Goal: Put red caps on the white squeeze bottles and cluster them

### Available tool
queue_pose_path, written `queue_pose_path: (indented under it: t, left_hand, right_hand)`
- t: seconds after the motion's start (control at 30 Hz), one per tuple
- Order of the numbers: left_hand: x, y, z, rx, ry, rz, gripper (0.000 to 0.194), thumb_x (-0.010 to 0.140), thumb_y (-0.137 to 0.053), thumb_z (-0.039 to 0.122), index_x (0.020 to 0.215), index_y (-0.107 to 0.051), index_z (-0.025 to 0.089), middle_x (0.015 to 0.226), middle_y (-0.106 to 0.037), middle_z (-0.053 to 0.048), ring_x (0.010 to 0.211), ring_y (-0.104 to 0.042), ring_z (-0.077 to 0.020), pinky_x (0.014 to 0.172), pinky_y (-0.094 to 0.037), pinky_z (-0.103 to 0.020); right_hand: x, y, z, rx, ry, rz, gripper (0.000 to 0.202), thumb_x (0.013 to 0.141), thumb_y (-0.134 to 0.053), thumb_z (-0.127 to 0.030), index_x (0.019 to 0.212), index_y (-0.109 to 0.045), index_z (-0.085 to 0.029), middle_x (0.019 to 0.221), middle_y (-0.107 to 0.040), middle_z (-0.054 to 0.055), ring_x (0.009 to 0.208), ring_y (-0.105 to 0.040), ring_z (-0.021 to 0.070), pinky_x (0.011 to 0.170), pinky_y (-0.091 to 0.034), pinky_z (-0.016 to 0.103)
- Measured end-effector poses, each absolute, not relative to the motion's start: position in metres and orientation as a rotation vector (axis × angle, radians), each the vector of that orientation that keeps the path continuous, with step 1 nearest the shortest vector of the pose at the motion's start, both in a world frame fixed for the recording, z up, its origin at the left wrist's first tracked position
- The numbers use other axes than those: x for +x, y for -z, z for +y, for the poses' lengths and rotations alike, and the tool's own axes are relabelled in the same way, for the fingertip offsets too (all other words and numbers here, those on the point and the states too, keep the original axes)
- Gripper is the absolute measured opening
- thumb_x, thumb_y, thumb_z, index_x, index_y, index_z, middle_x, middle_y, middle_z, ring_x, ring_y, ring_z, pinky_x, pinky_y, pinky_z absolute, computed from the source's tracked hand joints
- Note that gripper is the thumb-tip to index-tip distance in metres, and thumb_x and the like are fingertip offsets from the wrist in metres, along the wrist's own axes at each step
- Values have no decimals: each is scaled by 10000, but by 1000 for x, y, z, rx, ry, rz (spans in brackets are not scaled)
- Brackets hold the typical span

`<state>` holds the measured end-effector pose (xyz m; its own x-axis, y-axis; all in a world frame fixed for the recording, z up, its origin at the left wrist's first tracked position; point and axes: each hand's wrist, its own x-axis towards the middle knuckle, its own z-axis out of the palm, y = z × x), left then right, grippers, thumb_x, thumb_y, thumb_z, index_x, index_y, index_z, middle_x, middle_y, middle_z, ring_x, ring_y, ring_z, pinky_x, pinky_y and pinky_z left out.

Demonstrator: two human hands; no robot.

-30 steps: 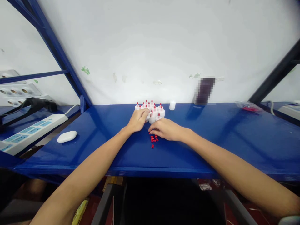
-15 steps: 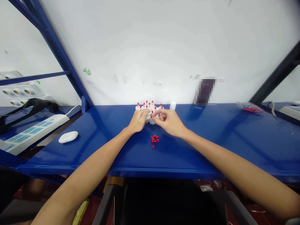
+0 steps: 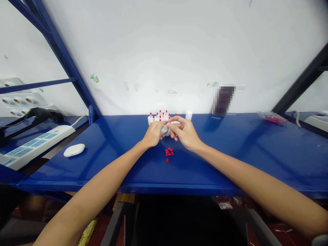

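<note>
My left hand (image 3: 153, 134) is closed around a small white squeeze bottle (image 3: 164, 130), mostly hidden by the fingers. At the bottle's tip my right hand (image 3: 188, 134) pinches a small red cap (image 3: 167, 123) between thumb and index finger. Whether the cap is seated on the nozzle is too small to tell. Just behind the hands stands a cluster of white bottles (image 3: 150, 119) with red caps, partly covered by my fingers. Several loose red caps (image 3: 169, 152) lie on the blue table (image 3: 123, 150) nearer to me. To the right of the cluster is a white bottle (image 3: 188, 115) showing no red cap.
A white oval case (image 3: 74, 150) lies at the table's left, beside a white power strip (image 3: 41, 147). A clear bag with red pieces (image 3: 274, 119) is at the back right. A dark pixelated object (image 3: 224, 100) leans on the wall. Blue posts (image 3: 64, 51) flank the table.
Both hands have come closer together and turned slightly around the bottle. My right fingers have closed in at its tip. The loose caps have stayed put.
</note>
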<state>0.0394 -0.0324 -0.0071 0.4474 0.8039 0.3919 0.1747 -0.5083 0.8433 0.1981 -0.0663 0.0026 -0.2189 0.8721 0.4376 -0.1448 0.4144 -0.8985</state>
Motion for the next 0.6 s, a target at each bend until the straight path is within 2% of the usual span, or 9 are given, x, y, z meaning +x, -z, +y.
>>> queue_pose_path:
  t: [0.13, 0.23, 0.33, 0.43, 0.6]
  left_hand:
    - [40, 11, -28, 1828, -1038, 692, 624, 956, -346, 596, 592, -572, 143, 564, -630, -53, 456, -492, -93, 455, -387, -228]
    - [40, 10, -26, 1767, -1026, 670, 626, 914, -428, 648, 548, -531, 150, 525, -595, -44, 452, -481, -90, 463, -378, -236]
    - [39, 7, -27, 1782, -1020, 692, 599, 880, -496, 630, 530, -543, 147, 499, -572, -41, 438, -463, -90, 452, -352, -247]
    - [37, 4, -28, 1813, -1064, 714, 589, 856, -524, 614, 489, -516, 154, 428, -487, -18, 410, -432, -90, 438, -319, -253]
    - [33, -1, -27, 1835, -1096, 733, 546, 809, -535, 615, 510, -533, 158, 431, -490, -14, 402, -434, -100, 428, -322, -256]
  right_hand:
    - [193, 1, -67, -578, -1125, -1477, 383, 804, -736, -526, 921, -568, -201, 611, -627, -53, 515, -581, 110, 583, -520, 278]
    - [191, 5, -68, -560, -1118, -1522, 349, 845, -696, -505, 950, -545, -208, 707, -645, -30, 602, -620, 126, 670, -545, 313]
    - [191, 6, -70, -603, -1006, -1605, 284, 902, -629, -466, 985, -546, -207, 711, -614, -31, 634, -607, 130, 678, -516, 303]
    - [194, 4, -72, -695, -787, -1693, 209, 920, -601, -397, 996, -571, -204, 679, -575, -40, 646, -568, 134, 658, -456, 282]
    - [201, 0, -71, -871, -581, -1757, 151, 873, -626, -348, 849, -569, -210, 527, -416, -93, 500, -390, 100, 550, -325, 259]
